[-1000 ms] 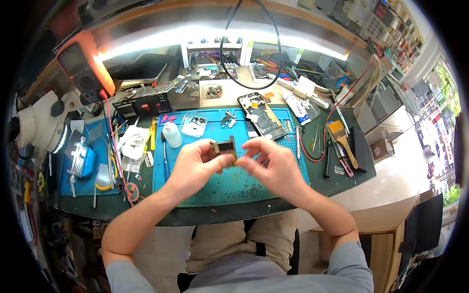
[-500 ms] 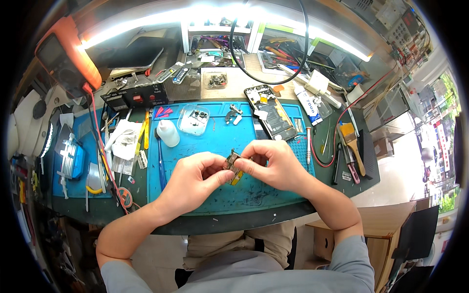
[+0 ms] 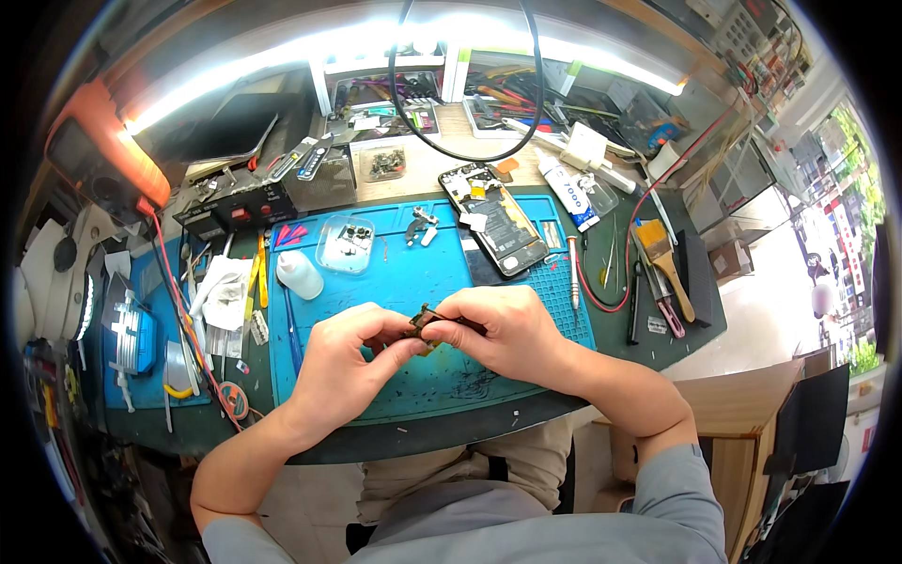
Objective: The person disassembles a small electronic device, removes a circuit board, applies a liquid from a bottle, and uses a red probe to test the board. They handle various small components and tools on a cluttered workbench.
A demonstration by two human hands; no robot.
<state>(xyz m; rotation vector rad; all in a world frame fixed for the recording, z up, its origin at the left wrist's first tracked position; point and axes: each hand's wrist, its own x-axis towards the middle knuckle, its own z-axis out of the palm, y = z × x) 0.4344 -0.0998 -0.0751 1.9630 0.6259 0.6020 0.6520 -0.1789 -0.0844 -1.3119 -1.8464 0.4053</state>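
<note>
Over the blue work mat (image 3: 357, 282), a small dark circuit board (image 3: 425, 320) with a yellow-gold part is pinched between my two hands. My left hand (image 3: 340, 362) grips its left end between thumb and fingertips. With thumb and bent fingers, my right hand (image 3: 503, 334) closes on the other end and hides much of it. Beyond my hands lies an opened phone (image 3: 503, 230) with its battery and inner parts exposed. A clear box of small parts (image 3: 346, 244) and a white squeeze bottle (image 3: 300, 274) stand at the left of the mat.
An orange multimeter (image 3: 103, 150) stands far left, its red lead trailing across the bench. A white glue tube (image 3: 568, 193), a screwdriver (image 3: 573, 273) and a brush (image 3: 669, 268) lie at the right. A black cable loop (image 3: 540, 85) hangs over the back.
The circuit board has been tilted and turned between my fingers, so its yellow part shows less. Both hands still grip it. The whole view has shifted slightly.
</note>
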